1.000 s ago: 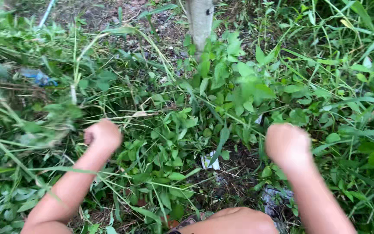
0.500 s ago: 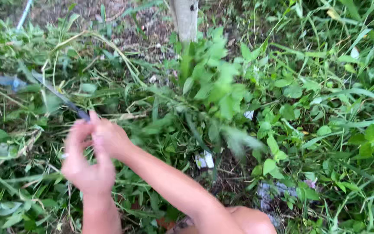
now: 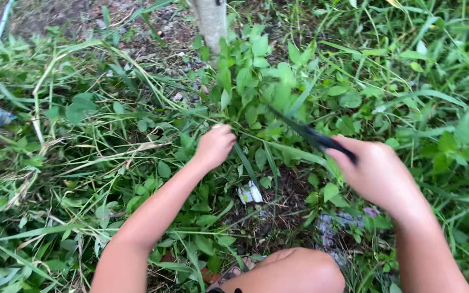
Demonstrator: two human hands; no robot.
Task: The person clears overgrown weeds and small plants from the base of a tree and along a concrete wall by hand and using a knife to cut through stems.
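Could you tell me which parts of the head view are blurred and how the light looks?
Head view: the right hand and its dark blade are smeared by motion; the left hand and tree trunk are sharper; light is soft and even, without glare.

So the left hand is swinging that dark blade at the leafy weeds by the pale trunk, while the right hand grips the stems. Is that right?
Not quite: the hands are swapped. In the head view the right hand holds the dark blade, and the left hand grips the leafy weeds by the pale trunk.
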